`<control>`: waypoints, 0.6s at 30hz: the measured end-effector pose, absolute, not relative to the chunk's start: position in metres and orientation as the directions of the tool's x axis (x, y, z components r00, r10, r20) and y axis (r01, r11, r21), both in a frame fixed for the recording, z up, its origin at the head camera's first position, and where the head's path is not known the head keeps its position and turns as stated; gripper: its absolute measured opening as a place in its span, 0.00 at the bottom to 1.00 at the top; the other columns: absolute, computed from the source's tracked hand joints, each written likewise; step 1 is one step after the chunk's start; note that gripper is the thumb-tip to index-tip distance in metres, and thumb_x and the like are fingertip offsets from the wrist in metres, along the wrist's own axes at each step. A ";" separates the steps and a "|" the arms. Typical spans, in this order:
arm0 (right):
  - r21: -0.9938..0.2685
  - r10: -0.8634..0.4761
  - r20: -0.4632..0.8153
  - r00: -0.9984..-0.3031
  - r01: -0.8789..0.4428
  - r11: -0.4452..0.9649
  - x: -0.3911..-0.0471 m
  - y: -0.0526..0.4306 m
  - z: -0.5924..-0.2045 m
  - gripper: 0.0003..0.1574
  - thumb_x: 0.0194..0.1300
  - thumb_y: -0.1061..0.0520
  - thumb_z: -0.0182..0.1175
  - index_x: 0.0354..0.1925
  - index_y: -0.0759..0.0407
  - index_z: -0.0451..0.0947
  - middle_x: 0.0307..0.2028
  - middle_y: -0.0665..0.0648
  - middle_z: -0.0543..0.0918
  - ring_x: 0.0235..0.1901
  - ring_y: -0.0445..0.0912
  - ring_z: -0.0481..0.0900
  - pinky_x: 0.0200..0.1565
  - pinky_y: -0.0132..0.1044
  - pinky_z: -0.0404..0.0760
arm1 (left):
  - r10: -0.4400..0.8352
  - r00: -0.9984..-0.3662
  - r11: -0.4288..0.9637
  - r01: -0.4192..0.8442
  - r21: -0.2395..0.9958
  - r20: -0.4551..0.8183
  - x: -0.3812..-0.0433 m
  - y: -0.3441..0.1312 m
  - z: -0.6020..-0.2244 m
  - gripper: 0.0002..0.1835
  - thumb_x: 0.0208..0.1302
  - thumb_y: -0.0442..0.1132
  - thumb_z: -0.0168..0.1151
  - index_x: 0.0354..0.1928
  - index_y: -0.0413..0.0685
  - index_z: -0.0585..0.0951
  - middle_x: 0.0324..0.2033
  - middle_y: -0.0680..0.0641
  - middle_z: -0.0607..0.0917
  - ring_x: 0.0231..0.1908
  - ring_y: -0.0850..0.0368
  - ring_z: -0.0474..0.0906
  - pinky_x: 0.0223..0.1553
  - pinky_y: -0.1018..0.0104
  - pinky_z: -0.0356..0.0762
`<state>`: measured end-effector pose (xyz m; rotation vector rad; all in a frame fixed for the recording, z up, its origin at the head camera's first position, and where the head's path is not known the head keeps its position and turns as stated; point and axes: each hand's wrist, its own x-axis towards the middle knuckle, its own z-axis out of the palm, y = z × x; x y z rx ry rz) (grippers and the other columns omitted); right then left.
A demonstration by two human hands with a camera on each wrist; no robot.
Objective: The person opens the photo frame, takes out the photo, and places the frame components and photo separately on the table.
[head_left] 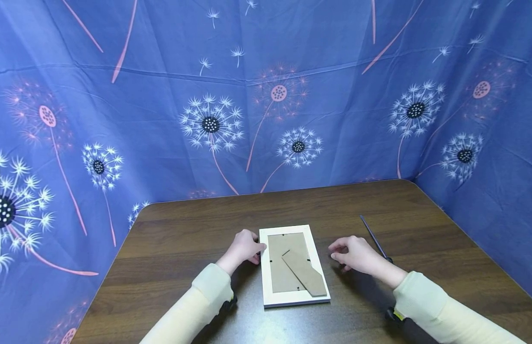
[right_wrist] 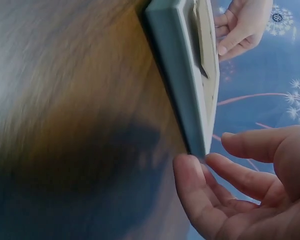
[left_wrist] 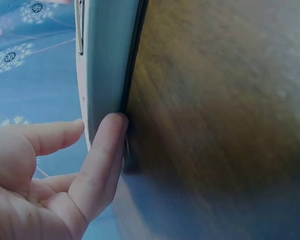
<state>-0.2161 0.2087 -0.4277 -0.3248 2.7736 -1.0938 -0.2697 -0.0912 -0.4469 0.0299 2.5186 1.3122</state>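
Note:
A white picture frame (head_left: 266, 282) lies face down on the brown table, its tan backing board (head_left: 277, 279) showing. A tan easel stand (head_left: 306, 274) slants across the backing. At the frame's left edge, my left hand (head_left: 244, 247) pinches it, the thumb on the upper face and the fingers (left_wrist: 107, 137) against the side near the underside. My right hand (head_left: 356, 254) hovers to the right of the frame, apart from it, fingers loosely bent around nothing. In the right wrist view, its fingertips (right_wrist: 187, 167) overlap the frame's far corner.
A thin dark stick (head_left: 371, 233) lies on the table (head_left: 197, 229) just beyond my right hand, partly hidden behind the wrist. Blue cloth (head_left: 162, 143) with a dandelion print hangs behind the table and along both sides.

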 end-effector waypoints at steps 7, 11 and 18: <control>-0.488 -0.284 0.134 -0.949 -0.313 0.815 -0.213 0.230 -0.414 0.10 0.56 0.61 0.64 0.38 0.64 0.82 0.29 0.51 0.83 0.25 0.40 0.78 0.25 0.31 0.77 | 0.172 -0.956 0.566 -0.099 0.819 -0.235 -0.272 -0.093 -0.446 0.23 0.59 0.32 0.64 0.54 0.25 0.73 0.21 0.40 0.82 0.18 0.51 0.83 0.20 0.64 0.84; -0.424 -0.263 0.181 -0.948 -0.316 0.849 -0.210 0.241 -0.410 0.12 0.55 0.61 0.66 0.38 0.65 0.80 0.29 0.52 0.83 0.29 0.43 0.79 0.28 0.36 0.78 | 0.185 -0.957 0.553 -0.088 0.829 -0.225 -0.271 -0.094 -0.448 0.21 0.58 0.32 0.65 0.51 0.26 0.75 0.23 0.40 0.83 0.19 0.51 0.83 0.21 0.64 0.84; -0.331 -0.170 0.142 -0.975 -0.209 0.920 -0.202 0.265 -0.410 0.20 0.55 0.55 0.67 0.42 0.66 0.77 0.34 0.60 0.82 0.33 0.54 0.81 0.27 0.48 0.80 | 0.188 -0.960 0.530 -0.078 0.844 -0.207 -0.268 -0.094 -0.451 0.19 0.58 0.31 0.65 0.50 0.26 0.77 0.25 0.40 0.83 0.20 0.51 0.83 0.20 0.64 0.84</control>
